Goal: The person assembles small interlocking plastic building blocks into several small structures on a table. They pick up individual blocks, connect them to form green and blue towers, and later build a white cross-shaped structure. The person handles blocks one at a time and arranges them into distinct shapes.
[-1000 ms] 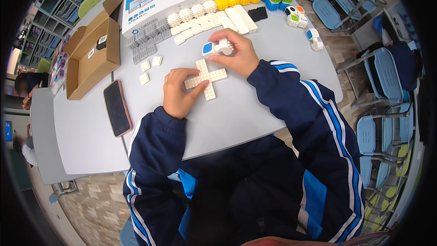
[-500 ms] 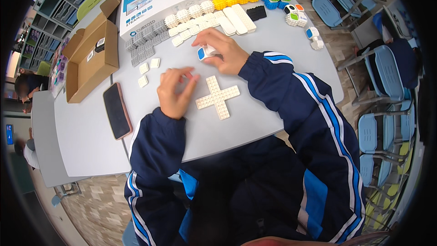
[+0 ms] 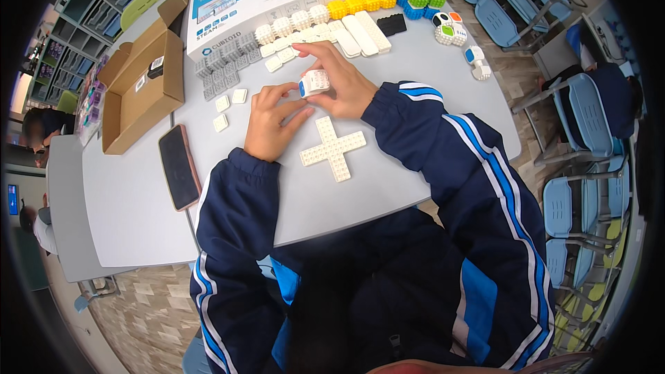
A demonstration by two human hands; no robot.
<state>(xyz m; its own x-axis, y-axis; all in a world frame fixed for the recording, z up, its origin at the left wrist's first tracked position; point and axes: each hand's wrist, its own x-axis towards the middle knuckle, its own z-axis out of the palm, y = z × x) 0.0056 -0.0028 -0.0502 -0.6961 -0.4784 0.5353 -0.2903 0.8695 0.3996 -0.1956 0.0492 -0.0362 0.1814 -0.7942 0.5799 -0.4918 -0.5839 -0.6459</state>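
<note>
My right hand (image 3: 344, 83) grips a small white block with a blue face (image 3: 317, 81) between thumb and fingers, raised over the table. Close on its left is my left hand (image 3: 272, 122), fingers curved and thumb apart, the fingertips by the blue face; whether they touch it I cannot tell. Just below the hands, a white cross-shaped studded piece (image 3: 333, 149) lies flat on the table. Several small white square tiles (image 3: 222, 103) are left of my left hand.
Along the far side stand a large printed box (image 3: 277, 0), grey blocks (image 3: 225, 66), white plates (image 3: 360, 33), yellow blocks (image 3: 361, 4) and white modules (image 3: 450, 30). At left are an open cardboard box (image 3: 144, 90) and a phone (image 3: 179, 166). Blue chairs (image 3: 585, 121) stand beyond the right edge.
My left hand has moved up and right, closer to the block. The right hand still holds the block, now turned so more of its white side shows.
</note>
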